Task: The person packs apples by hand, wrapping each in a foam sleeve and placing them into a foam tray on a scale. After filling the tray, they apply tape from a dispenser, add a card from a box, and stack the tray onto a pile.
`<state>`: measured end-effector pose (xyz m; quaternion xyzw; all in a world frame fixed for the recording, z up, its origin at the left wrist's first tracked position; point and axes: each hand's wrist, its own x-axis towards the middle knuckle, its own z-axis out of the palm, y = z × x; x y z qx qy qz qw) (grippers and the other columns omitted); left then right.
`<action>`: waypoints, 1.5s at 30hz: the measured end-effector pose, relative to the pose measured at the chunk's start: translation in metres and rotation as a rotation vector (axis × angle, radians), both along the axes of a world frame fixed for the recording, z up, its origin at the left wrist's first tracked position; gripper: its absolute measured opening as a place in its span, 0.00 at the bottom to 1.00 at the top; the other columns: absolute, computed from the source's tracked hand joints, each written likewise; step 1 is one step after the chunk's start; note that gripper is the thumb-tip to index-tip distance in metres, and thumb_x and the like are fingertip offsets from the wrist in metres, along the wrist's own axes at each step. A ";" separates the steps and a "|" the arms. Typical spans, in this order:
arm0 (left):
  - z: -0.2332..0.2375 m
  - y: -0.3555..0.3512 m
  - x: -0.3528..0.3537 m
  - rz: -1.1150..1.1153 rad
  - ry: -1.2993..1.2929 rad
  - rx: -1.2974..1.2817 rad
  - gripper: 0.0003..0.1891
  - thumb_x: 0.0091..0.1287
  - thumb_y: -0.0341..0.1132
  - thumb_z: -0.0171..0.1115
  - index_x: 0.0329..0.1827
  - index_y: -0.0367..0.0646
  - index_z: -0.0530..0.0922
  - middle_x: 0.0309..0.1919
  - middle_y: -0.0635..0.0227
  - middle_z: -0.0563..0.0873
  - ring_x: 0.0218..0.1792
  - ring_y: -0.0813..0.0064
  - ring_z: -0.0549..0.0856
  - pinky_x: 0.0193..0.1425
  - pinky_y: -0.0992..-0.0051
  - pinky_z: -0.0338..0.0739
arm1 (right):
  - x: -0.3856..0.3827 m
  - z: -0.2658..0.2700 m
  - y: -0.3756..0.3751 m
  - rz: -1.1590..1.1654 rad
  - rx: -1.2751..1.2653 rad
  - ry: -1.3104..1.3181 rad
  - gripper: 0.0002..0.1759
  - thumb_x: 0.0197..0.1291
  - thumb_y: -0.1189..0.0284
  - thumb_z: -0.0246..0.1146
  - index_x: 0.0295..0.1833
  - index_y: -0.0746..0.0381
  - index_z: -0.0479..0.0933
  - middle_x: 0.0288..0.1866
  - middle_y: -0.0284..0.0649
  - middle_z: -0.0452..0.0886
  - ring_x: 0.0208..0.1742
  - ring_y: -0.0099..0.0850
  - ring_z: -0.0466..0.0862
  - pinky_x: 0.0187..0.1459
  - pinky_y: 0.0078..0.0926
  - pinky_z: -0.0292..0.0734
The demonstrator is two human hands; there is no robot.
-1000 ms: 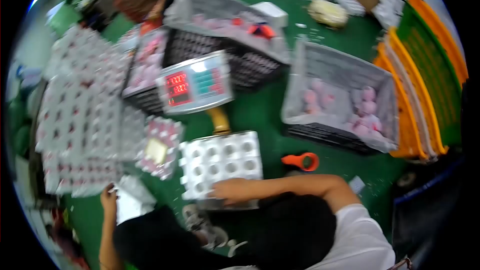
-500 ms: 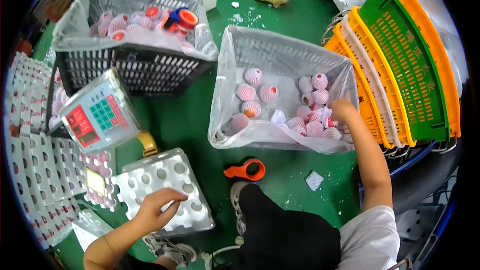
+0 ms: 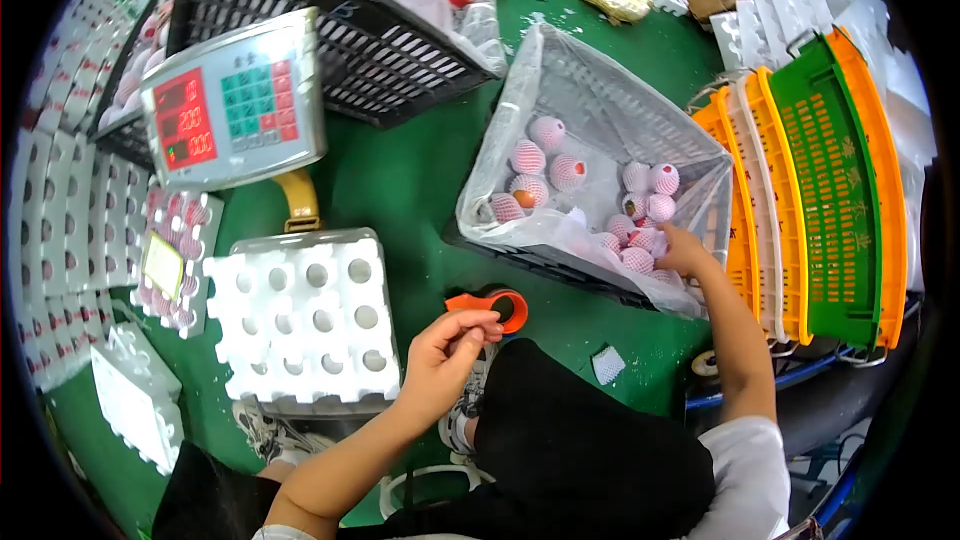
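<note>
My right hand reaches into the lined crate, its fingers closed around a fruit in a pink-and-white foam net, partly hidden by the fingers. Several more netted fruits lie in two groups on the crate's clear plastic liner. My left hand hovers in front of my knees, fingers curled together with nothing visible in them. Just beyond it on the floor is an orange tape dispenser. To its left, a white foam tray with round hollows lies on the scale's platform.
The scale's display stands on a yellow post behind the tray. A black crate of netted fruit is at the back. Stacked orange and green baskets border the right side. Foam trays line the left; a loose foam net lies on the floor.
My left hand has moved right, from above the foam tray to near the tape dispenser. My right hand stays in the lined crate, now among the fruits. The camera view has turned.
</note>
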<state>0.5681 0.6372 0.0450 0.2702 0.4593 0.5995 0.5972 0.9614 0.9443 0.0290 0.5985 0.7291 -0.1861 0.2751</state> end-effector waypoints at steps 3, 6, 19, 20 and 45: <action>0.000 -0.016 0.002 -0.024 0.103 0.038 0.17 0.78 0.22 0.51 0.66 0.38 0.76 0.53 0.64 0.84 0.53 0.74 0.85 0.62 0.73 0.79 | -0.046 0.053 -0.036 -0.049 0.409 0.319 0.41 0.48 0.67 0.75 0.70 0.61 0.70 0.50 0.51 0.85 0.52 0.42 0.85 0.55 0.35 0.80; 0.038 -0.001 0.011 -0.071 0.196 0.035 0.31 0.73 0.25 0.58 0.80 0.45 0.64 0.62 0.58 0.78 0.53 0.73 0.86 0.57 0.74 0.80 | -0.124 0.115 -0.098 -0.318 0.122 1.133 0.34 0.54 0.70 0.74 0.66 0.62 0.71 0.51 0.36 0.80 0.50 0.25 0.80 0.51 0.23 0.78; 0.054 -0.014 -0.009 0.392 -0.131 0.043 0.36 0.71 0.24 0.65 0.80 0.43 0.58 0.65 0.62 0.75 0.62 0.72 0.79 0.66 0.70 0.78 | -0.290 0.064 -0.222 -0.288 -0.295 1.604 0.15 0.66 0.82 0.65 0.57 0.69 0.77 0.44 0.39 0.84 0.40 0.25 0.85 0.40 0.24 0.82; 0.053 -0.013 -0.013 0.429 -0.125 0.003 0.36 0.71 0.24 0.65 0.79 0.43 0.59 0.65 0.62 0.76 0.61 0.73 0.79 0.66 0.71 0.79 | -0.296 0.066 -0.222 -0.075 -0.034 1.518 0.11 0.65 0.81 0.66 0.53 0.69 0.79 0.40 0.41 0.83 0.37 0.29 0.85 0.38 0.26 0.81; -0.018 -0.065 -0.052 0.324 0.140 -0.251 0.32 0.74 0.41 0.65 0.77 0.41 0.66 0.63 0.61 0.80 0.60 0.69 0.82 0.64 0.70 0.78 | -0.325 0.008 -0.236 0.354 -0.137 1.271 0.48 0.45 0.62 0.81 0.72 0.63 0.69 0.63 0.51 0.80 0.63 0.50 0.82 0.63 0.41 0.77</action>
